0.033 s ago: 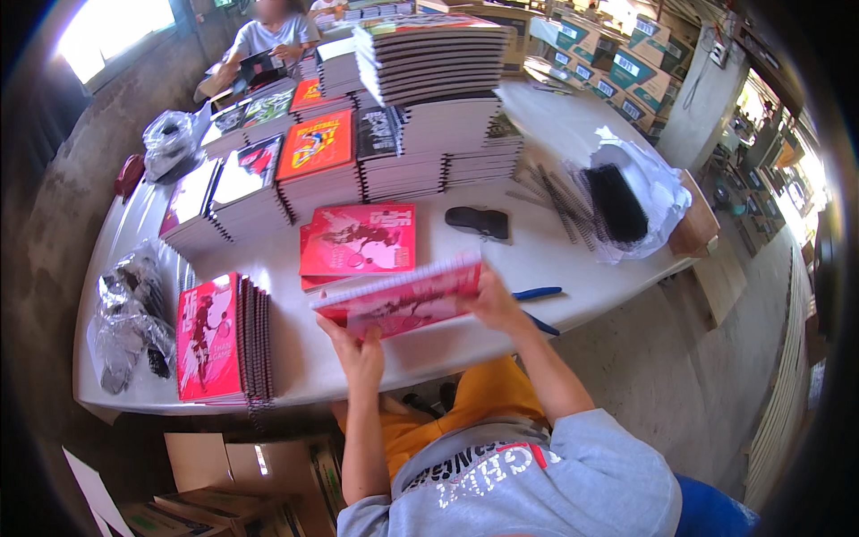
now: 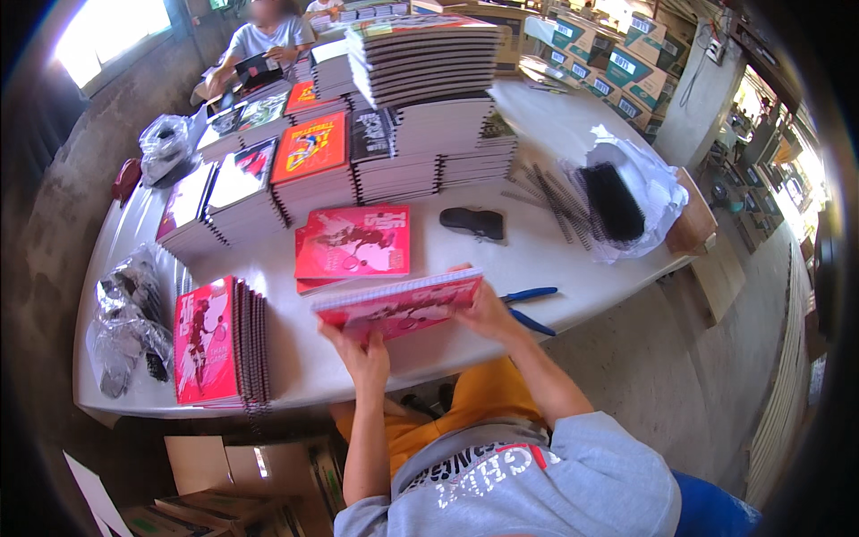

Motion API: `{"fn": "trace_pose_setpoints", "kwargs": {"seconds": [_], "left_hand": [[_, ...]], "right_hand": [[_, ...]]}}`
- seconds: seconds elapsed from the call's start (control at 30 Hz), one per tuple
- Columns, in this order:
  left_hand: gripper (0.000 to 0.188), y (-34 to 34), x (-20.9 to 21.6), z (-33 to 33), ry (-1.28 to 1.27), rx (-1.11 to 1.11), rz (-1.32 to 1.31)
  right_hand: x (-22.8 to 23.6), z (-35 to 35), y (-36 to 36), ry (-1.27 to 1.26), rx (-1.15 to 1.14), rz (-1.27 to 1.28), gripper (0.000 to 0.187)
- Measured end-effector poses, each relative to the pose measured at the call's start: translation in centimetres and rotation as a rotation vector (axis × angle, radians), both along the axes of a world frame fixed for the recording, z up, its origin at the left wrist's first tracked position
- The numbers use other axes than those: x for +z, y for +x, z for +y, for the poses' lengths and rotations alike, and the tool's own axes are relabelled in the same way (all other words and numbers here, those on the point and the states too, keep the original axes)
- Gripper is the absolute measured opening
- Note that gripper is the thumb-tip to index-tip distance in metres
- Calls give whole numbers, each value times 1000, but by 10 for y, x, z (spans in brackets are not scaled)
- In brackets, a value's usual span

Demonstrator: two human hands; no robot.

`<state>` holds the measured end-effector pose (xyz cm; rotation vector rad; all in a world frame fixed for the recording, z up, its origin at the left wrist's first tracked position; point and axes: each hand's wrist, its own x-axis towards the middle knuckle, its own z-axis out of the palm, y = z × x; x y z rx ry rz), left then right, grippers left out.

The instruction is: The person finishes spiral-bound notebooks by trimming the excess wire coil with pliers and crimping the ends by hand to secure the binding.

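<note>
White table (image 2: 309,358): most of the work surface taken up by it
Toward its far side, stacks of spiral-bound books (image 2: 425,67) are piled at differing heights, an orange-covered stack (image 2: 310,148) among them
At the left front, a pink stack (image 2: 208,345) is set with dark coils along its right side; a clear plastic bag (image 2: 134,313) is placed just beside it
At the right, white wrapping (image 2: 667,210) is crumpled around a bundle of black coils (image 2: 613,201)
Mid-table, a flat pink pile (image 2: 353,242) is laid beyond the hands
Held pink book (image 2: 403,304): kept tilted over the near part of the table, page edges turned upward, cover turned to the wearer
Its left end is clamped by the left hand (image 2: 360,356), thumb on the cover; its right end is gripped by the right hand (image 2: 485,315), fingertips seen over the top edge
Blue-handled pliers (image 2: 532,294) are left lying just beside the right hand
Small dark object (image 2: 472,222) is seen beyond; kind not determined
</note>
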<state>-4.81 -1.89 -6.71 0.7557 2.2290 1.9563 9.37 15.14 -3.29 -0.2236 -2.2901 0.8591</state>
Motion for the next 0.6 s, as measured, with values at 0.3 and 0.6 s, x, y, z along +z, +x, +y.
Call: {"fn": "trace_pose_setpoints", "kwargs": {"seconds": [0.3,0.6], "left_hand": [[81,40,81,33,108,445,820],[14,48,100,28,-294,-70,929]], "right_hand": [[1,-19,0,-577,43,-8,47],[12,227,44,389,-959,-277,72]]}}
